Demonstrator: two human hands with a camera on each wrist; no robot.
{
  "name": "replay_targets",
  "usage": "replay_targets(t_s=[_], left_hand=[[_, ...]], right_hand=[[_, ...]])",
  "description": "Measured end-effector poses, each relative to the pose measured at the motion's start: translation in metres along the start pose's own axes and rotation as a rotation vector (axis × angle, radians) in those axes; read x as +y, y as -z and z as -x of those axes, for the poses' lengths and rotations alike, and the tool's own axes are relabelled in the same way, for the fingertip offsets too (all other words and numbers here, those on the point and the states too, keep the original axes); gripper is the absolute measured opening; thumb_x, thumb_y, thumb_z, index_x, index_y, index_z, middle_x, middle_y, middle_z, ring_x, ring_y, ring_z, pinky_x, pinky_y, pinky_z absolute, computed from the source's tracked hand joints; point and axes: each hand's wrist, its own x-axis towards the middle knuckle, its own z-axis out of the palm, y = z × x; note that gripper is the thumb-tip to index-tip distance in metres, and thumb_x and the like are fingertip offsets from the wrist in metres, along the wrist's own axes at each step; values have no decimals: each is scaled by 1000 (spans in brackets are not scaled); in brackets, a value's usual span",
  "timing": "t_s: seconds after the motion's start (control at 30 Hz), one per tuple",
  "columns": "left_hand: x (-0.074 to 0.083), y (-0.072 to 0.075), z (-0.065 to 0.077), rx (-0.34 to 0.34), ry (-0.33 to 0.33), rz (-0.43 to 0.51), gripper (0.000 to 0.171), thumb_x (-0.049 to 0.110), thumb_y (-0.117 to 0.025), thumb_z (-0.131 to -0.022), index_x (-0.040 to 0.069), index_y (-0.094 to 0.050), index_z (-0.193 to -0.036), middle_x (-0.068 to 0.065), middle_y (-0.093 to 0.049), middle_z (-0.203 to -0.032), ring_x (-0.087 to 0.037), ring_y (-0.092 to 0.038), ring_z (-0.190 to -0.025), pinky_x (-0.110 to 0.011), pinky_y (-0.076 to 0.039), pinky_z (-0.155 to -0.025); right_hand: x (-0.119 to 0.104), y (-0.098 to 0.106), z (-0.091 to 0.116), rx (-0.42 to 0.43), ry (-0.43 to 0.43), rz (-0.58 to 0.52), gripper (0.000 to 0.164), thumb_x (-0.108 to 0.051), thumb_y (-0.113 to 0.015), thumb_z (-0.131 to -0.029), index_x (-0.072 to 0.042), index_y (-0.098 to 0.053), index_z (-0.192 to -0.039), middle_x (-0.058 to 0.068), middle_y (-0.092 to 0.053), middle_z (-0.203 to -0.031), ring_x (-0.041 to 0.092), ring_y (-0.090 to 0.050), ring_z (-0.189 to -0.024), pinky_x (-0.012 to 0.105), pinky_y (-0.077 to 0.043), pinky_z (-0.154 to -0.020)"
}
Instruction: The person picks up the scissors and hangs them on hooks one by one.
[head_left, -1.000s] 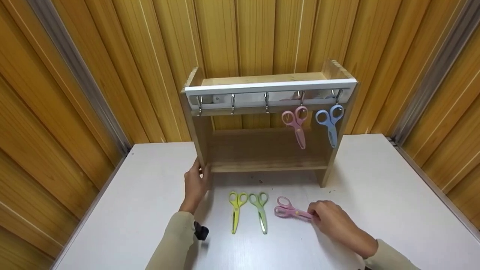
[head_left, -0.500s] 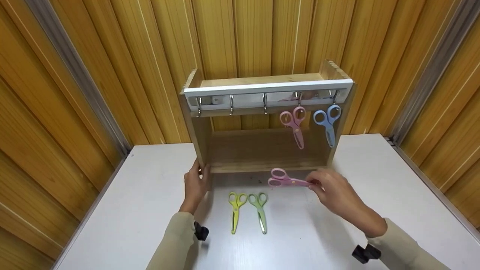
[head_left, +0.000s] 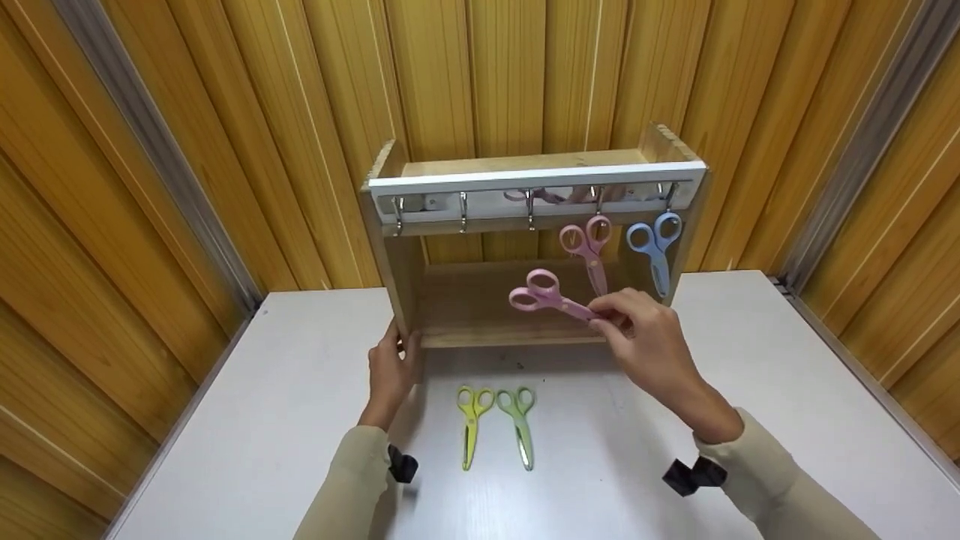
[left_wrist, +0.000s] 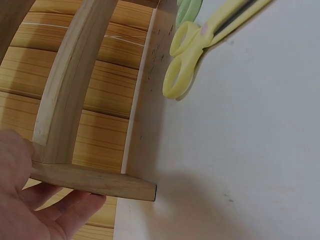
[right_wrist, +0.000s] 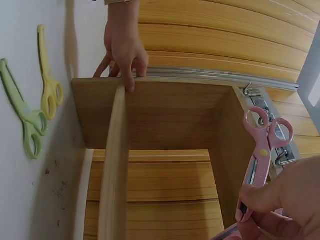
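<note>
My right hand (head_left: pixel 649 337) pinches pink scissors (head_left: pixel 547 292) by the blade end. Their handle loops point up and left, in front of the wooden shelf (head_left: pixel 532 341). In the right wrist view the thumb lies across the pink scissors' blades (right_wrist: pixel 260 155). My left hand (head_left: pixel 390 364) grips the lower left side panel of the shelf, thumb inside and fingers outside, as the left wrist view shows with the panel (left_wrist: pixel 100 180). Another pair of pink scissors (head_left: pixel 589 247) and blue scissors (head_left: pixel 656 247) hang from the two rightmost hooks of the metal hook rail (head_left: pixel 480 202).
Yellow scissors (head_left: pixel 470 427) and green scissors (head_left: pixel 519 427) lie side by side on the white table (head_left: pixel 300 405), handles toward the shelf. Three hooks on the left of the rail carry nothing. Wood-panelled walls (head_left: pixel 510 75) stand behind and at both sides.
My right hand has lifted the pink scissors off the table, up and to the left toward the hook rail. My left hand has kept its hold on the shelf's side.
</note>
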Motion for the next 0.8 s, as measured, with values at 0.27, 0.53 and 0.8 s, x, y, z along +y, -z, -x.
replay_targets(t_s=[0.27,0.53,0.8], left_hand=[[0,1,0,-15,8,0,49,17,-55,-100,9,-43,-147,-12,-58,-136,-27,-66,-108,-41,-55,-89],[1,0,1,-9,10,-5,50,17,-55,-101,9,-41,-148,-13,-59,-135,-27,-66,-107,-41,-55,-89],[1,0,1,-1,14,-9,51,17,-56,-100,8,-41,-148,-13,-59,-134,-28,-67,-105,-41,-56,-88]], right_hand=[[-13,-15,-17,74,-43,-120,13,-8,-75,-85,-12,-74,-98,-3,-67,-88,12,-58,-73,31,-55,-62],[-17,-29,-25,88,-110,-169,12,-12,-74,-87,-13,-74,-99,-3,-68,-87,16,-59,-74,32,-54,-64],[-16,-40,-27,79,-157,-171,14,-14,-75,-87,-11,-73,-101,-1,-68,-86,22,-59,-75,24,-51,-63]])
